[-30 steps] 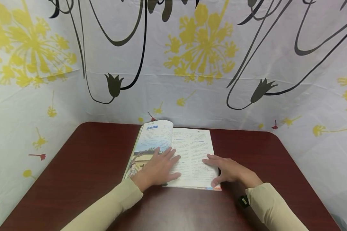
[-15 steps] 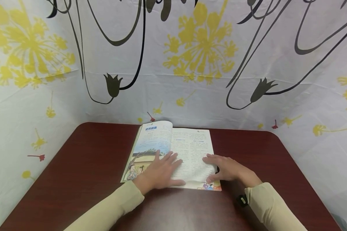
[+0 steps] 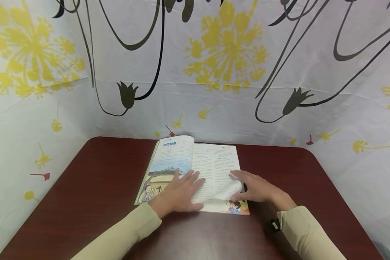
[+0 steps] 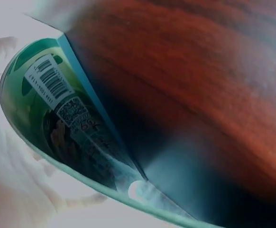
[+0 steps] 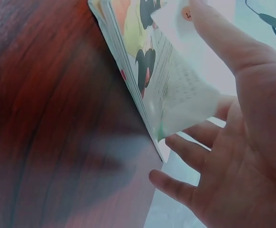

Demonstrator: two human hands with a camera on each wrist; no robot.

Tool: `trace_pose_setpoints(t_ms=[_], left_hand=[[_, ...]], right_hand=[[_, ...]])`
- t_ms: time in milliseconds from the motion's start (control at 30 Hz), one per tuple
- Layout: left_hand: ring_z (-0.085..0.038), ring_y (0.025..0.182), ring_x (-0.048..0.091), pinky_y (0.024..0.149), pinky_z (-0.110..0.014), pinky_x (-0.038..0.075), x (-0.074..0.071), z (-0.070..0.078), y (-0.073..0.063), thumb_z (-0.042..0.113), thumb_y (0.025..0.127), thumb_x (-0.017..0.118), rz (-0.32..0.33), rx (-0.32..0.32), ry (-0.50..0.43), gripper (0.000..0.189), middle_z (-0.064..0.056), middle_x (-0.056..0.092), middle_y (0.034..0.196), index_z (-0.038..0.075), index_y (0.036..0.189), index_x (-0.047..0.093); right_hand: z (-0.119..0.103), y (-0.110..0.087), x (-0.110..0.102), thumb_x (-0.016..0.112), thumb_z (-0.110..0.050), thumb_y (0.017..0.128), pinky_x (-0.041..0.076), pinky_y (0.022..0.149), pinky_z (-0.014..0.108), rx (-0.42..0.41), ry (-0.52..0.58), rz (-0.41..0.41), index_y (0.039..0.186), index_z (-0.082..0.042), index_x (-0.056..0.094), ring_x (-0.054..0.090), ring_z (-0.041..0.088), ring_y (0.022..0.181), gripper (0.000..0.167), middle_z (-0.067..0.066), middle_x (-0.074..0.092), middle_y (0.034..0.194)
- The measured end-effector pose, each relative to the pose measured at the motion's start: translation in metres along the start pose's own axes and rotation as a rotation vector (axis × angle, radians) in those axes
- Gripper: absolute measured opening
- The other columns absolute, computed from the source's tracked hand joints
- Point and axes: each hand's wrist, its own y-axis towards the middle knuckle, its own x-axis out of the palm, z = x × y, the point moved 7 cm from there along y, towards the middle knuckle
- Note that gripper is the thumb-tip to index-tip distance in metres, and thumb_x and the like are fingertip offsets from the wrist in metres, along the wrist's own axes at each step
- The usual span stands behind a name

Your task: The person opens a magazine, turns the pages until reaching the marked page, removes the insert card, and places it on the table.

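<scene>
An open magazine (image 3: 211, 155) lies on the table, text on its right side and a coloured picture at lower left. My left hand (image 3: 182, 191) rests on it across the inner fold, fingers spread. With thumb and fingers, my right hand (image 3: 260, 189) pinches the lower outer part of the right page (image 5: 190, 90). That page's corner is lifted and bent, and a cartoon picture (image 3: 234, 207) shows on the sheet beneath. In the left wrist view the curved back cover (image 4: 29, 102) carries a barcode (image 4: 52, 80); my left hand (image 4: 14, 185) is pale and washed out beside it.
The dark red-brown table (image 3: 110, 173) has rounded far corners. Behind it and at both sides hangs a white cloth (image 3: 169, 68) with yellow and grey flower prints. A dark band (image 3: 274, 225) sits by my right sleeve cuff (image 3: 295, 224).
The right page's lower corner has been raised and bent inward by my right hand, showing more of the picture beneath. My left hand has shifted slightly down and stays on the magazine.
</scene>
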Motion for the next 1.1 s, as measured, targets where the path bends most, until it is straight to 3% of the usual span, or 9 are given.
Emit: trace_pose_setpoints(t_ms=[233, 400, 500, 667, 833, 1000, 1100], left_hand=[[-0.029, 0.141, 0.039, 0.107, -0.065, 0.031, -0.008, -0.001, 0.0, 0.054, 0.092, 0.054, 0.057, 0.012, -0.001, 0.071, -0.007, 0.044, 0.152, 0.018, 0.151, 0.041], [-0.025, 0.135, 0.045, 0.102, -0.053, 0.04, -0.015, 0.001, 0.0, 0.05, 0.09, 0.059, 0.157, 0.052, 0.021, 0.074, -0.006, 0.049, 0.147, 0.016, 0.152, 0.038], [-0.023, 0.131, 0.048, 0.096, -0.047, 0.044, -0.021, 0.003, 0.0, 0.048, 0.089, 0.064, 0.233, 0.088, 0.031, 0.078, -0.005, 0.051, 0.144, 0.014, 0.154, 0.035], [-0.025, 0.133, 0.047, 0.097, -0.046, 0.046, -0.028, 0.004, 0.001, 0.047, 0.087, 0.072, 0.317, 0.105, 0.055, 0.09, -0.009, 0.043, 0.151, 0.013, 0.157, 0.027], [-0.028, 0.139, 0.041, 0.101, -0.048, 0.044, -0.032, 0.003, -0.001, 0.047, 0.084, 0.076, 0.333, 0.089, 0.052, 0.102, -0.013, 0.026, 0.161, 0.015, 0.16, 0.016], [-0.024, 0.131, 0.049, 0.096, -0.044, 0.046, -0.033, 0.004, -0.002, 0.046, 0.084, 0.077, 0.347, 0.108, 0.046, 0.104, -0.009, 0.042, 0.153, 0.014, 0.161, 0.013], [-0.024, 0.132, 0.048, 0.097, -0.046, 0.045, -0.033, 0.004, -0.003, 0.046, 0.084, 0.077, 0.354, 0.114, 0.053, 0.105, -0.009, 0.039, 0.155, 0.015, 0.161, 0.013]], right_hand=[[0.007, -0.002, -0.006, 0.076, -0.066, 0.073, 0.035, 0.108, 0.059, 0.018, 0.047, 0.062, 0.157, -0.001, 0.018, 0.033, 0.038, 0.143, 0.121, 0.02, 0.026, 0.16], [0.011, -0.002, -0.008, 0.08, -0.061, 0.073, 0.033, 0.109, 0.059, 0.046, 0.06, 0.062, 0.157, 0.004, 0.009, 0.029, 0.041, 0.144, 0.127, 0.026, 0.02, 0.16], [0.013, -0.003, -0.007, 0.08, -0.058, 0.074, 0.033, 0.108, 0.061, 0.066, 0.044, 0.044, 0.155, 0.009, 0.012, 0.029, 0.044, 0.144, 0.125, 0.03, 0.021, 0.159], [0.013, -0.004, -0.002, 0.081, -0.06, 0.072, 0.035, 0.105, 0.063, 0.048, 0.009, 0.007, 0.154, 0.008, 0.02, 0.033, 0.045, 0.141, 0.123, 0.029, 0.026, 0.157], [0.008, -0.004, 0.005, 0.085, -0.059, 0.066, 0.032, 0.102, 0.069, -0.02, -0.003, -0.031, 0.152, 0.0, 0.034, 0.032, 0.048, 0.14, 0.116, 0.027, 0.031, 0.155], [0.003, -0.004, 0.008, 0.086, -0.056, 0.065, 0.028, 0.101, 0.072, -0.063, 0.011, -0.068, 0.15, -0.004, 0.042, 0.032, 0.048, 0.14, 0.109, 0.027, 0.031, 0.155], [0.002, -0.004, 0.008, 0.087, -0.055, 0.066, 0.028, 0.102, 0.072, -0.058, 0.014, -0.081, 0.15, -0.005, 0.042, 0.032, 0.047, 0.141, 0.108, 0.027, 0.031, 0.156]])
